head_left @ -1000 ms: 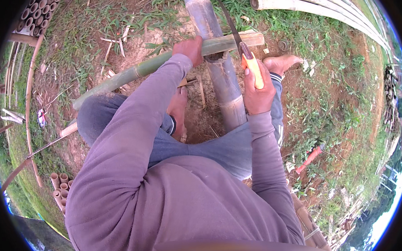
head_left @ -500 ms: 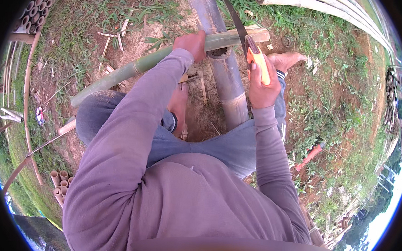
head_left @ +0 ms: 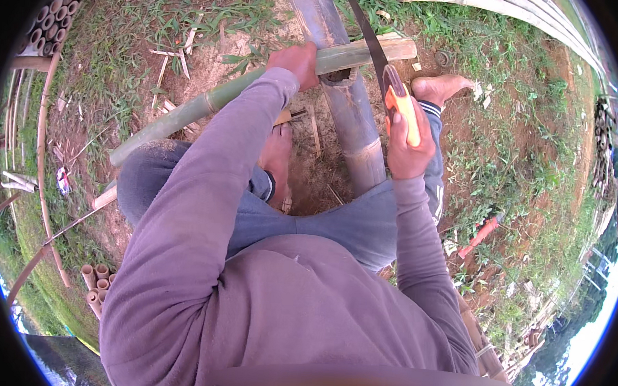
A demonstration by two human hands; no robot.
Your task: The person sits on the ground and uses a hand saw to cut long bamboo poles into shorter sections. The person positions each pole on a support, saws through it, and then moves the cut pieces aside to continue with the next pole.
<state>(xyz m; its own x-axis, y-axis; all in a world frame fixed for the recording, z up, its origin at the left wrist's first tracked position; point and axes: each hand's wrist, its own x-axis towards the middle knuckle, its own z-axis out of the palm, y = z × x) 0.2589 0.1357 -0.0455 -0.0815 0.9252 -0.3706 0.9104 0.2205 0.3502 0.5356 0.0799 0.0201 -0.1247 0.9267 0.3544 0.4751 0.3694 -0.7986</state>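
A green bamboo pole (head_left: 216,101) lies slantwise across a thicker, greyish bamboo trunk (head_left: 357,119), close to a notch in the trunk. My left hand (head_left: 297,63) is closed around the green pole just left of the trunk. In my right hand (head_left: 411,148) is the orange handle of a handsaw (head_left: 404,107), fingers wrapped round it. Its dark curved blade crosses the pole near the pale right end, to the right of the trunk. How deep the blade sits in the bamboo I cannot tell.
My bare feet (head_left: 277,160) rest on either side of the trunk. A red-handled tool (head_left: 481,235) lies in the grass at right. Long pale bamboo poles (head_left: 469,3) lie at the far right. Short cut bamboo tubes (head_left: 97,280) stand at left, and more are stacked (head_left: 54,18) at far left.
My right hand has drawn the saw back toward my body and slightly right. My left hand still grips the green pole in the same place.
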